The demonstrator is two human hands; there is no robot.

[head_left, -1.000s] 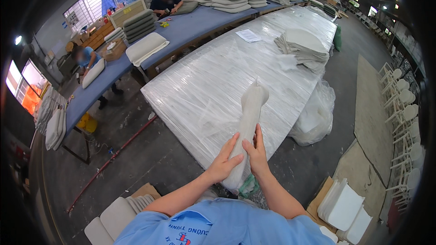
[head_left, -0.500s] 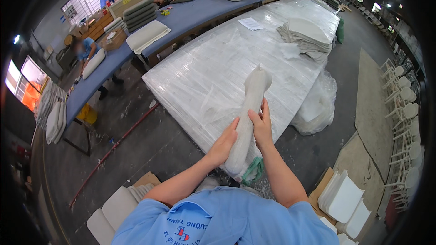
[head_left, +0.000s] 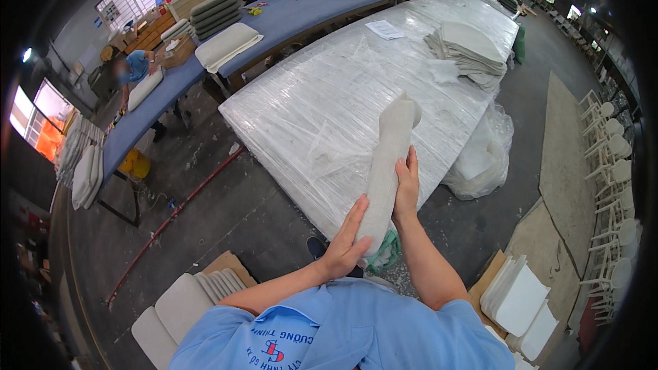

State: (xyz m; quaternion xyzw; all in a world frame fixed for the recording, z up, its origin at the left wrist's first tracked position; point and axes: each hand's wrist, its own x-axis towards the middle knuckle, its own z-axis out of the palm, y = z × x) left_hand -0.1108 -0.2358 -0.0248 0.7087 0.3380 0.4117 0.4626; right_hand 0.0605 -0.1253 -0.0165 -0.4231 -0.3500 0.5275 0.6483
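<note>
A light grey fabric cushion, seen edge-on as a long, narrow shape with a bulging far end, stands between my two hands above the wrapped table. My left hand presses against its near left side, fingers stretched along the fabric. On the right side, higher up, my right hand lies against it with fingers pointing away from me. Between them the hands hold the cushion; its underside is hidden. Beneath its near end shows a crumpled green bag.
A plastic-wrapped table carries a stack of pale fabric pieces and a paper sheet. Two people work at a blue bench with cushions. Pale cushions and white panels flank me. White chairs line the right.
The cushion has shifted slightly right and turned a little. My left hand has slid down toward its near end; my right hand has moved slightly right. The view has shifted a little.
</note>
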